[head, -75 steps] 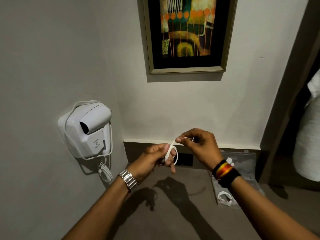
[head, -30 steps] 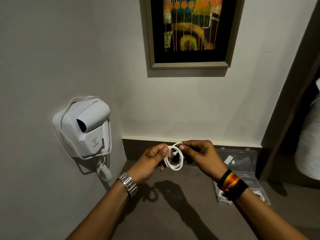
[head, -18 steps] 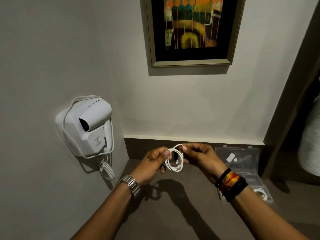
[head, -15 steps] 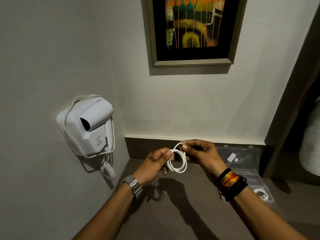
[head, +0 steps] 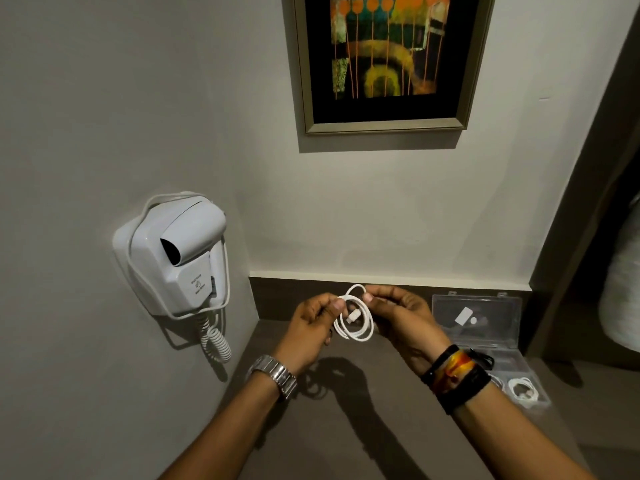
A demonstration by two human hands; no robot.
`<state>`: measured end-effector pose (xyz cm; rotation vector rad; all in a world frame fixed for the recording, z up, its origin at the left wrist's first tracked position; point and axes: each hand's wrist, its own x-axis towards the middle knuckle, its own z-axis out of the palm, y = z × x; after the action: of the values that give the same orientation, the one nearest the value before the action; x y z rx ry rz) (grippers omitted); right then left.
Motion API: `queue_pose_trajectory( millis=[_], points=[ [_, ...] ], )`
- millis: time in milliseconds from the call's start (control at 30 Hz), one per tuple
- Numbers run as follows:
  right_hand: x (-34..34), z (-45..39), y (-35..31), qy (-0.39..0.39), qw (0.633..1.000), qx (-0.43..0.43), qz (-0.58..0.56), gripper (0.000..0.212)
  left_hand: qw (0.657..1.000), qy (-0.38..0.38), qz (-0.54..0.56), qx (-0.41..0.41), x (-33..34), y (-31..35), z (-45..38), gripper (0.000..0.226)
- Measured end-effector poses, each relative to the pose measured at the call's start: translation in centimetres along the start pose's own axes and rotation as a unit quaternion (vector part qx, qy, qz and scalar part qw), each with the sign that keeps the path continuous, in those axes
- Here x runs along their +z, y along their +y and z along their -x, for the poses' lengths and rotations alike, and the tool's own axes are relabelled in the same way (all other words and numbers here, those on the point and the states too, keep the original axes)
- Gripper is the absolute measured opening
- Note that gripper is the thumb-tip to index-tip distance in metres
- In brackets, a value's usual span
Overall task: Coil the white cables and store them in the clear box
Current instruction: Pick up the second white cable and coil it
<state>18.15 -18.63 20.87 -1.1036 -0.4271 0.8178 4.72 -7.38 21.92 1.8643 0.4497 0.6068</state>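
A white cable [head: 356, 323] hangs as a small round coil between my hands above the brown counter, one plug end dangling inside the loop. My left hand [head: 311, 327] pinches the coil's left side at the top. My right hand [head: 401, 317] pinches the top of the loop from the right. The clear box [head: 485, 327] stands open at the right, lid leaning against the wall. Another coiled white cable [head: 523, 391] lies in the box's base, partly hidden by my right wrist.
A white wall-mounted hair dryer [head: 176, 254] with a curly cord hangs on the left wall. A framed painting [head: 384, 60] hangs on the back wall. The brown counter [head: 346, 427] runs below my arms. A dark door frame [head: 571, 237] borders the right.
The cable has gone from a small bundle wound on my left fingers to a wider round coil held by both hands. The view shifted slightly.
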Motion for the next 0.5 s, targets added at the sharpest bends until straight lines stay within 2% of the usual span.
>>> queue_pose_trajectory(
  millis=[100,167,233,367,500],
  points=[
    [-0.3,0.7,-0.2,-0.082,0.993,0.088,0.010,0.027,0.999,0.037,-0.019,0.010,-0.2,0.2,-0.1,0.031],
    [-0.4,1.2,-0.2,-0.113,0.988,0.083,0.056,0.033,0.998,0.045,-0.041,0.016,-0.2,0.0,-0.3,0.032],
    [-0.4,1.5,-0.2,-0.136,0.986,0.044,0.091,0.031,0.997,0.045,-0.059,0.022,-0.2,-0.1,-0.4,0.031],
    [-0.5,1.7,-0.1,-0.110,0.977,-0.010,0.184,0.030,0.991,0.049,-0.119,0.038,-0.2,-0.4,-0.4,0.029],
    [-0.3,1.7,0.0,-0.070,0.966,0.008,0.248,0.028,0.987,0.041,-0.144,0.060,0.8,-1.1,-0.5,0.028]
  ],
)
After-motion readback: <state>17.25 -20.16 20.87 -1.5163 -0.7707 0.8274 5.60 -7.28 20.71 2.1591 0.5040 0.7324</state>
